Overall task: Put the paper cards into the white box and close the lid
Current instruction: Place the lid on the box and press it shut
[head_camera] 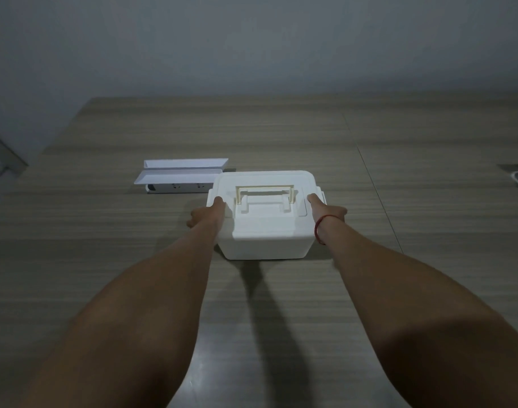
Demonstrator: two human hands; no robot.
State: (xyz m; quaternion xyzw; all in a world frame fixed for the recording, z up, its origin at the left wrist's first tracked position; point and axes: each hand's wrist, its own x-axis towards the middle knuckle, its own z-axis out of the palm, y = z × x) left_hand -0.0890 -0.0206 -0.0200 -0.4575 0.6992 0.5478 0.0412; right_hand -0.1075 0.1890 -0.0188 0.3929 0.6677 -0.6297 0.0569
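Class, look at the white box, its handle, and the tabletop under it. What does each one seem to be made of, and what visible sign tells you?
White box: probably moulded plastic, matt; rounded corners and a stepped, one-piece lid.
Handle: likely plastic too, cream-coloured, thin and square-edged, lying flat in a recess of the lid.
Tabletop: wood-look laminate or veneer, grey-brown; straight printed-looking grain, faint sheen, a thin seam line. Which of the two cannot be told.

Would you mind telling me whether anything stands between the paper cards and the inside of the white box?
Yes: the lid sits closed on the white box, with both hands at its sides. The paper cards lie on the table, behind and left.
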